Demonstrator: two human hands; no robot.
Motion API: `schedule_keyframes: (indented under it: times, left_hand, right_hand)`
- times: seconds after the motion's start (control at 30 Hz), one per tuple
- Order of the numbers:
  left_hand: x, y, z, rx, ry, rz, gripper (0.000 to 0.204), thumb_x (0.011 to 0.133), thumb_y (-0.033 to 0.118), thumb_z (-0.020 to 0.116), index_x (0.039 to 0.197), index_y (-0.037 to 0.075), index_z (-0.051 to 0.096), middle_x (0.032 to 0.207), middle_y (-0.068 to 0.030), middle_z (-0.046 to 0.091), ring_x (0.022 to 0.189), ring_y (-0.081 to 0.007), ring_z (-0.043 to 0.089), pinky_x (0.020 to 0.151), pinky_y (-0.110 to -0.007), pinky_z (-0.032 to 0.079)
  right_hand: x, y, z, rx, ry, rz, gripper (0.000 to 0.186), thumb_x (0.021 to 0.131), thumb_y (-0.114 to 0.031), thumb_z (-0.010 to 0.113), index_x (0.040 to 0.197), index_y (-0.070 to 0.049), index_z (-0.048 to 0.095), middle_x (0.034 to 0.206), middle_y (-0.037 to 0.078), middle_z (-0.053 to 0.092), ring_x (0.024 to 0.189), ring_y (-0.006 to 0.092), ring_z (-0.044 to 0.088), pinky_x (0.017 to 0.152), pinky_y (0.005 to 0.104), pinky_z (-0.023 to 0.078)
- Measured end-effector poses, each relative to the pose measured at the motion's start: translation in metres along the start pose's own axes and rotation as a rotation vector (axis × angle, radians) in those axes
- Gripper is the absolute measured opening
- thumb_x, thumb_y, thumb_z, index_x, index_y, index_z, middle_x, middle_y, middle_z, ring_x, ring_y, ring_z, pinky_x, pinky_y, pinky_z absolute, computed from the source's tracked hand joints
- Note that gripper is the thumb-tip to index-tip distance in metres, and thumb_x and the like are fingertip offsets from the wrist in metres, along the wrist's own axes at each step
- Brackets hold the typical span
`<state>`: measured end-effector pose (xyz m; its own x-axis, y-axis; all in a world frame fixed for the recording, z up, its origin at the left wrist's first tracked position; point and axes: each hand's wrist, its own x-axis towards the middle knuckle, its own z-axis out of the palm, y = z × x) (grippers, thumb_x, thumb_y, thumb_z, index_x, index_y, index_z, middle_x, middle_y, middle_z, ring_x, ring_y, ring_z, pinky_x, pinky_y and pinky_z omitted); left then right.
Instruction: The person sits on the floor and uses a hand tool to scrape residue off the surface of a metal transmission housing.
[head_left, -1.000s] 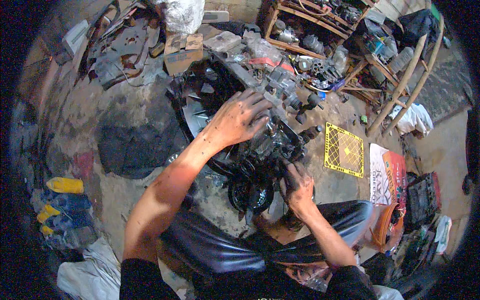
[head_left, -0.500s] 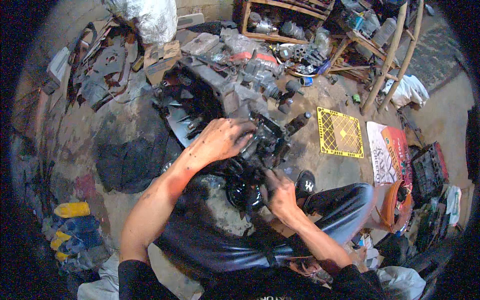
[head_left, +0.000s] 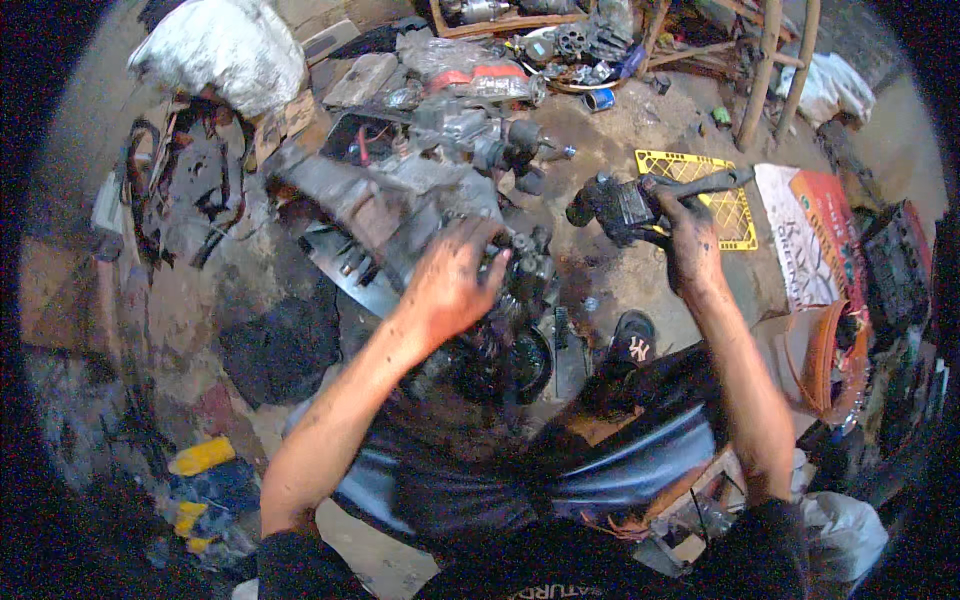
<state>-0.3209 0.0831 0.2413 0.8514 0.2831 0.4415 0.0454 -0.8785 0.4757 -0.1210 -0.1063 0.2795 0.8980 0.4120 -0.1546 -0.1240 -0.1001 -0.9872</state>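
Note:
A large greasy engine-like metal assembly [head_left: 365, 215] stands on the floor in front of me. My left hand [head_left: 455, 275] lies at its near right side, the fingers curled over a small dark fitting [head_left: 532, 262]. Off to the right, my right hand [head_left: 690, 235] is closed round a blackened metal part. This part [head_left: 625, 208] has a boxy body on its left and a grey tube-like arm [head_left: 715, 183] reaching right. It is held in the air, apart from the assembly, over the floor and the near edge of a yellow plastic grid.
The yellow grid [head_left: 742, 232] lies on the floor beside a printed sack [head_left: 800, 235]. An orange-brown container [head_left: 825, 355] stands at right. My shoe [head_left: 632, 340] is near the assembly. Yellow-capped bottles [head_left: 203, 457] lie lower left. Behind are a white sack [head_left: 225, 55] and a wooden ladder [head_left: 765, 75].
The right hand has moved up and right, from low beside the assembly out toward the yellow grid, with the blackened part now in it. The left hand stays on the assembly; the view has shifted.

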Motion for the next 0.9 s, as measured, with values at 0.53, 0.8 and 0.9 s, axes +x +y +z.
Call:
schedule_keyframes:
  times: [0.53,0.8,0.9]
  left_hand:
    - [0.002,0.001,0.030,-0.089,-0.041,-0.430,0.025,0.087,0.005,0.043,0.111,0.001,0.039,0.125,-0.0224,0.043,0.113,-0.0335,0.042,0.097,-0.045,0.028]
    - [-0.029,-0.006,0.041,0.175,0.102,-0.545,0.024,0.092,0.006,0.036,0.115,-0.001,0.035,0.115,-0.0175,0.043,0.108,-0.0260,0.041,0.097,-0.040,0.031]
    - [-0.034,-0.007,0.051,0.264,0.161,-0.478,0.020,0.093,0.005,0.033,0.111,-0.002,0.037,0.111,-0.0174,0.043,0.106,-0.0267,0.041,0.096,-0.040,0.031]
  right_hand:
    - [0.025,0.033,0.012,0.044,-0.220,0.220,0.029,0.083,-0.012,0.068,0.108,0.002,0.063,0.097,0.012,0.068,0.088,0.0151,0.062,0.080,0.0292,0.049]
    - [0.024,0.045,0.010,-0.007,-0.344,0.192,0.025,0.080,-0.009,0.071,0.101,0.001,0.063,0.092,0.011,0.067,0.088,0.0156,0.063,0.080,0.0294,0.051]
    - [0.014,0.081,0.019,-0.129,-0.439,-0.004,0.029,0.076,-0.008,0.074,0.101,0.001,0.062,0.092,0.009,0.067,0.086,0.0163,0.063,0.078,0.0306,0.051]
